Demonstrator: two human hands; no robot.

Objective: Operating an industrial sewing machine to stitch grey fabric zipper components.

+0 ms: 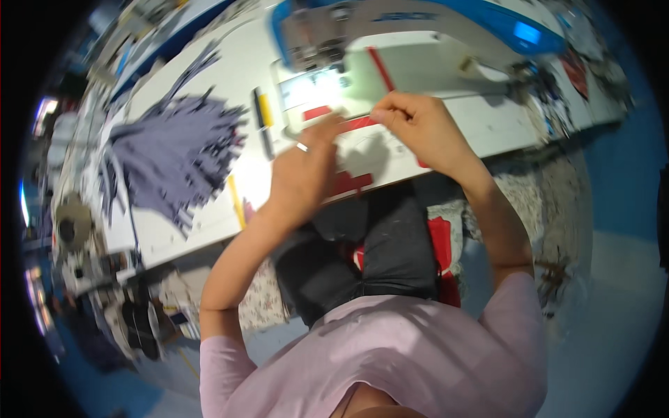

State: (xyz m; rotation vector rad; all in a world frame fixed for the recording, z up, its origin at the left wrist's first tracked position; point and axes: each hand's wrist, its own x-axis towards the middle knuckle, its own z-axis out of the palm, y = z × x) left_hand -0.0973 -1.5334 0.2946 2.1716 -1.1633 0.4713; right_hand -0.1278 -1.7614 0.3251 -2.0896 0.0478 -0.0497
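A narrow red fabric strip (359,124) stretches between my two hands, above the front of the white sewing table. My left hand (304,161), a ring on one finger, is closed at the strip's left end and slightly blurred. At the other end my right hand (419,129) pinches the strip between thumb and fingers. Another red strip (380,68) runs from the right hand up toward the machine; whether the two are one piece I cannot tell. A small red piece (317,112) lies in front of the lit needle area. More red fabric (352,182) rests at the table's front edge.
The blue and white sewing machine (418,28) stands along the back. A heap of grey-purple fabric strips (174,150) covers the table's left side. Beside it lie a black tool (263,125), a yellow piece (265,110) and a yellow strip (236,198). Red cloth (440,240) is by my lap.
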